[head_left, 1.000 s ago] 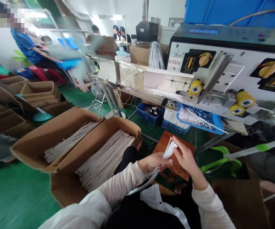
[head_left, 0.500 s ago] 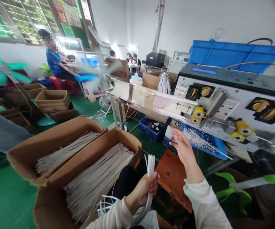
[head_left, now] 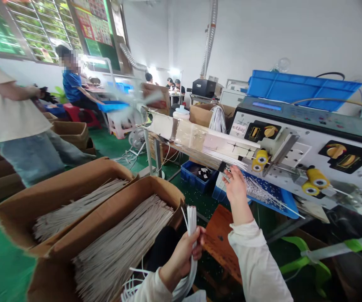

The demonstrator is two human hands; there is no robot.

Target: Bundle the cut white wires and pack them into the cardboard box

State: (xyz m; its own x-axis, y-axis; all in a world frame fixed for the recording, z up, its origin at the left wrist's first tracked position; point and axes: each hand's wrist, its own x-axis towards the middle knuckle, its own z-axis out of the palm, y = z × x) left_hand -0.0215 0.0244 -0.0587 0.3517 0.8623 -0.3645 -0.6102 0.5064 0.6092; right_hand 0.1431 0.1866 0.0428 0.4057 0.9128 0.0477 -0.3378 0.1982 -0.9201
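My left hand [head_left: 185,251] is closed round a bundle of white wires [head_left: 191,220], whose cut ends stick up above the fist while the rest bends down over my lap. My right hand [head_left: 236,184] is raised in front of the machine, fingers apart and slightly curled, with nothing visible in it. Just above its fingertips, several white wires [head_left: 223,156] lie along the ledge beside the yellow rollers [head_left: 260,160] of the wire-cutting machine [head_left: 300,142]. Whether the fingertips touch those wires I cannot tell.
Two long cardboard boxes [head_left: 165,183] of wires stand at my left. Below the machine sits a blue tray [head_left: 289,205] with small white scraps. A brown wooden stool [head_left: 220,239] is between my arms. A person [head_left: 14,105] stands at far left; another person [head_left: 72,86] sits behind.
A person in a light top and jeans has come further into view at the left. My right hand has risen slightly toward the wires on the ledge. The left still holds its bundle.
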